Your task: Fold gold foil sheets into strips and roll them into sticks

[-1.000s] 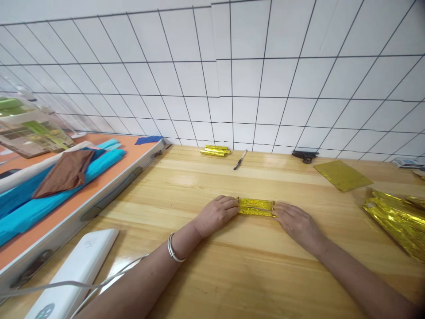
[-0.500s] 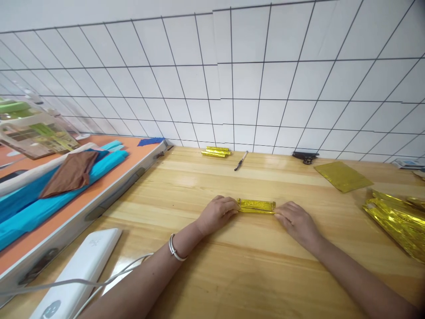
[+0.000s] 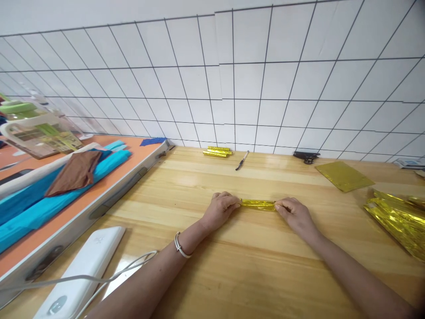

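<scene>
A narrow roll of shiny gold foil paper (image 3: 258,204) lies crosswise on the wooden table (image 3: 212,266). My left hand (image 3: 222,210), with a bracelet at the wrist, pinches its left end. At the opposite end, the fingers and thumb of my right hand (image 3: 294,214) are closed on the same roll. The fingertips hide both ends. Behind, near the wall, several finished-looking gold foil rolls (image 3: 217,152) lie together beside a pen (image 3: 242,161). A flat gold foil sheet (image 3: 344,176) rests to the right.
Crumpled gold foil (image 3: 396,221) is at the right edge, and a black clip (image 3: 307,157) lies by the tiled wall. On the left are a white power strip-like device (image 3: 83,270) with cables, and an orange surface bearing blue rolls (image 3: 66,204) and brown cloth (image 3: 75,173).
The foil between my hands has become narrower, its flat upper part now rolled in. Both hands have shifted slightly, still gripping the ends.
</scene>
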Motion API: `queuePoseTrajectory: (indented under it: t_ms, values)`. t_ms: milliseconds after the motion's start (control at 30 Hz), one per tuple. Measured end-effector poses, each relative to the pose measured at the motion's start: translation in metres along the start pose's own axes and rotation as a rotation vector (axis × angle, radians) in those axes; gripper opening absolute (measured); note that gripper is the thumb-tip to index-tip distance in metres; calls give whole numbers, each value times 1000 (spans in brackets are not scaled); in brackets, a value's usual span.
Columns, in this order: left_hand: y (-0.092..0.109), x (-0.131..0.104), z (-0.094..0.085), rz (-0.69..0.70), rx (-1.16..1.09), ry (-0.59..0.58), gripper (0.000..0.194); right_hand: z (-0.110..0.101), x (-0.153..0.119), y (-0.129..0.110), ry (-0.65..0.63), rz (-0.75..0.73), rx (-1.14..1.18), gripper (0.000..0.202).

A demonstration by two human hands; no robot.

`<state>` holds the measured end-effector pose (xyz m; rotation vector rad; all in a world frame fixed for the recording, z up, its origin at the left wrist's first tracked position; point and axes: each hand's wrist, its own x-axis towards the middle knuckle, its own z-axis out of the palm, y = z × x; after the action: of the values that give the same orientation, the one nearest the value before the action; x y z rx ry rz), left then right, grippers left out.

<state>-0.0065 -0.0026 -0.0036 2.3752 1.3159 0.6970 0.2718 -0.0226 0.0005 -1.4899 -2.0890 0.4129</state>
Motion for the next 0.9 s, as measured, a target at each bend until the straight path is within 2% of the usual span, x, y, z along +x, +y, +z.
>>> queuePoseTrajectory:
  t_ms: [200, 400, 700, 900]
  values:
    - [2, 7, 6, -141, -51, 38, 17, 8, 11, 1, -2, 95, -193, 30]
    - [10, 16, 14, -267, 77, 85, 18, 9, 15, -2, -21, 144, -265, 29]
    - [15, 20, 21, -293, 202, 104, 12, 9, 20, 0, -52, 243, -354, 28]
    - [20, 20, 22, -266, 262, 91, 9, 10, 18, -3, -53, 202, -400, 24]
